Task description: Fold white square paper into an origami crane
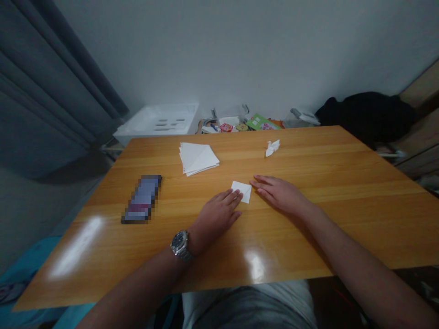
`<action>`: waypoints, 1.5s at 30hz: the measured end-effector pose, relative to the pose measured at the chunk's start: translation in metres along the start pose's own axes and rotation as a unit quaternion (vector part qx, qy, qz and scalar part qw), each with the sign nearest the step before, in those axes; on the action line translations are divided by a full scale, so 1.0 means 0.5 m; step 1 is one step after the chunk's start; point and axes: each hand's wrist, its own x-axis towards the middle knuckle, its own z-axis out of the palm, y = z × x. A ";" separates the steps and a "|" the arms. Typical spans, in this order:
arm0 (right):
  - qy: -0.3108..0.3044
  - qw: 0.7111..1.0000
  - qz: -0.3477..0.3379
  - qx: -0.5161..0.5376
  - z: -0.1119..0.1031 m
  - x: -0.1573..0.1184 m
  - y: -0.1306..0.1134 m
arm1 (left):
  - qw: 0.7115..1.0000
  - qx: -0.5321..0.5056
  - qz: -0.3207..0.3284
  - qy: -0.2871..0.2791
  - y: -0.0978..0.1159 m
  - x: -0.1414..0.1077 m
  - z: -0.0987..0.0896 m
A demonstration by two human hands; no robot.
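Note:
A small folded square of white paper lies flat on the wooden table, with diagonal crease lines showing. My left hand, wearing a metal watch at the wrist, rests its outstretched fingers on the paper's left part and covers some of it. Just right of the paper, my right hand lies on the table with fingers extended and nothing in it. Its fingertips come close to the paper's right corner; whether they touch it I cannot tell. Farther back stands a white folded paper crane.
A stack of white paper sheets lies at the back left. Left of my hands is a phone with a blurred screen. Behind the table's far edge sit a white plastic tray, a green booklet and a black cloth heap.

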 end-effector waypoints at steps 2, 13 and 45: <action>0.006 1.000 -0.021 -0.004 -0.001 0.001 -0.014 | 1.000 -0.001 0.002 0.001 -0.001 0.000 0.001; 0.001 1.000 -0.022 0.022 0.015 -0.001 -0.011 | 0.999 0.011 0.016 0.025 -0.007 -0.009 0.019; 0.024 0.999 -0.031 0.022 0.015 0.002 -0.016 | 0.999 0.026 0.018 0.013 -0.001 0.009 -0.005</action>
